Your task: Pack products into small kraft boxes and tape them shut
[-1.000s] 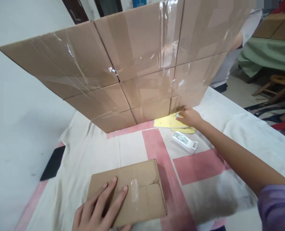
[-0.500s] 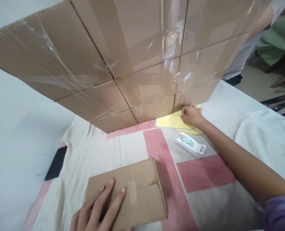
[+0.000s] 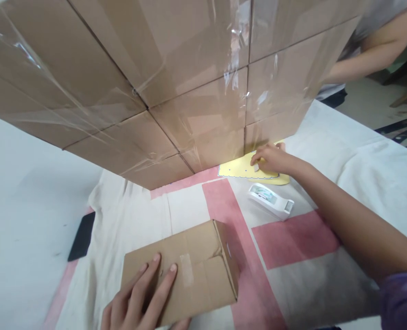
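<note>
My left hand [image 3: 139, 291] lies across the top of a small cardboard box [image 3: 203, 286], its thumb showing at the near edge, so it grips the box. A strip of clear tape [image 3: 187, 270] is stuck on the top. My right hand [image 3: 272, 158] reaches far forward, over a yellow sheet with a scalloped edge [image 3: 232, 169]. Its thumb and fingertips pinch a small whitish piece [image 3: 256, 167] whose kind I cannot make out. Just nearer than the sheet lies a white tape dispenser [image 3: 272, 200].
A tall stack of taped cardboard boxes [image 3: 203, 110] stands across the back. A dark flat object [image 3: 82, 236] is at the left edge of the cloth-covered table [image 3: 186, 206]. Behind the stack, at right, another person's arm [image 3: 371, 64] shows.
My right hand has shifted slightly left over the yellow sheet, the whitish piece now plainer between its fingers. The other person's arm shows more. My left hand stays on the box.
</note>
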Action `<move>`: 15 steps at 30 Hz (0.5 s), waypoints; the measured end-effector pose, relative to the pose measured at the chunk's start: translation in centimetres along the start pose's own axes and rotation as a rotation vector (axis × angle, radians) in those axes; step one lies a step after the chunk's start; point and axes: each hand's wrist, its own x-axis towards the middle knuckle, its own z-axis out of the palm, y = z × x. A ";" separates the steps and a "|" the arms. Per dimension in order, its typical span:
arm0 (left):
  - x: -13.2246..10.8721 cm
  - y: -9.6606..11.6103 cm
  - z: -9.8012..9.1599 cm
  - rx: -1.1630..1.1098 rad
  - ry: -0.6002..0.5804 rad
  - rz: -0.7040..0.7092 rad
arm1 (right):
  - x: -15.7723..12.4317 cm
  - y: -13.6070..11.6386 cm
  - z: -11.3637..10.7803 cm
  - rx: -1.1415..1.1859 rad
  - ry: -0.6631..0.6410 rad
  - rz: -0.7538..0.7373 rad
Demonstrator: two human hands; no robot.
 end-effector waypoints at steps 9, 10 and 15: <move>0.2 0.4 -0.2 -0.020 -0.041 -0.089 | -0.7 -0.6 -1.1 0.061 -0.027 -0.102; 0.1 0.5 -0.2 -0.025 -0.048 -0.088 | -0.6 -0.3 -1.2 0.076 -0.085 -0.113; 0.2 0.4 -0.4 -0.024 -0.046 -0.053 | -0.7 0.9 -1.9 0.031 -0.215 -0.080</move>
